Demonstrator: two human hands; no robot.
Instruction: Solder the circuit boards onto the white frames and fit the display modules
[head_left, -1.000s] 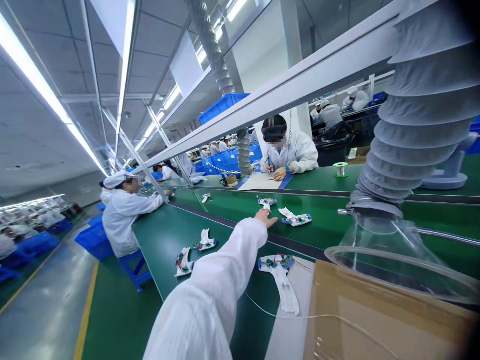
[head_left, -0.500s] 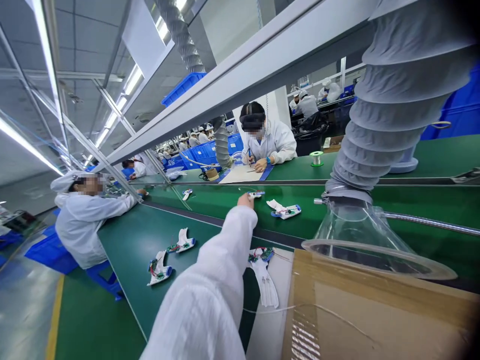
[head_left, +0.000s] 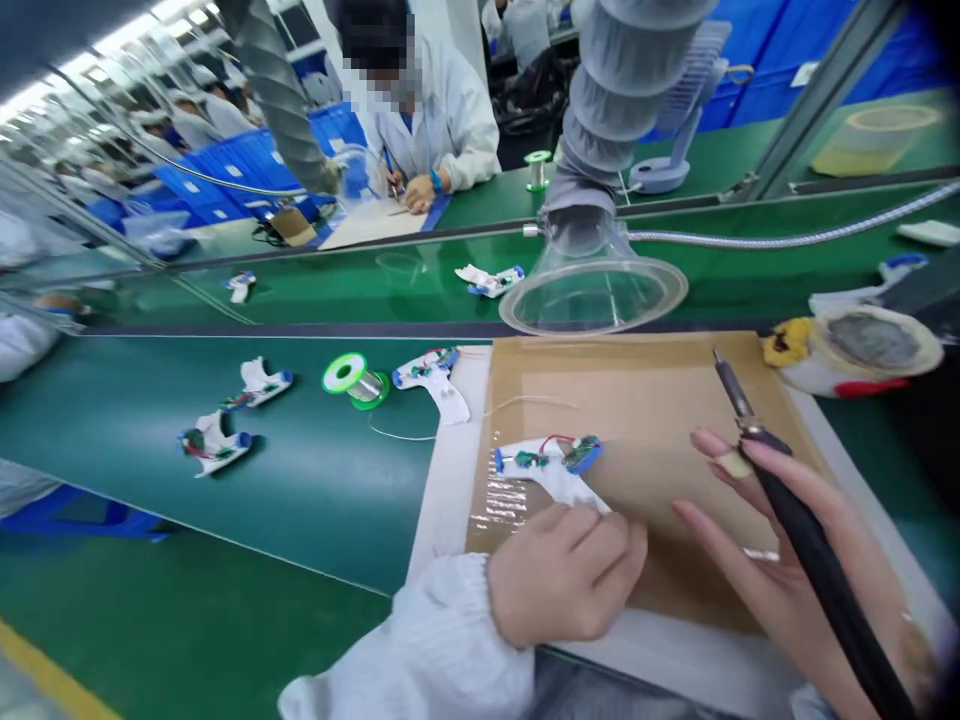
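My left hand (head_left: 568, 572) is closed on the handle end of a white gun-shaped housing half (head_left: 549, 466), over a taped cardboard sheet (head_left: 645, 400). The housing has blue ends, a small green circuit board and red wires. A black soldering iron (head_left: 814, 560) lies across my right hand (head_left: 810, 540), its metal tip pointing up and away from me. The thumb of that hand stands apart from the other fingers. Left of the cardboard is another housing half (head_left: 435, 383), and a solder wire spool (head_left: 358, 381) with green rims stands beside it.
Two more housing halves (head_left: 214, 443) lie on the green table at left. A clear fume hood (head_left: 596, 295) hangs beyond the cardboard. At right is a round holder (head_left: 870, 345) with a yellow sponge. Across the belt a person (head_left: 427, 110) works at a bench.
The view has swung down and right. My left arm, reaching to the belt before, has come back with a housing half onto the cardboard. My right hand and the soldering iron now show.
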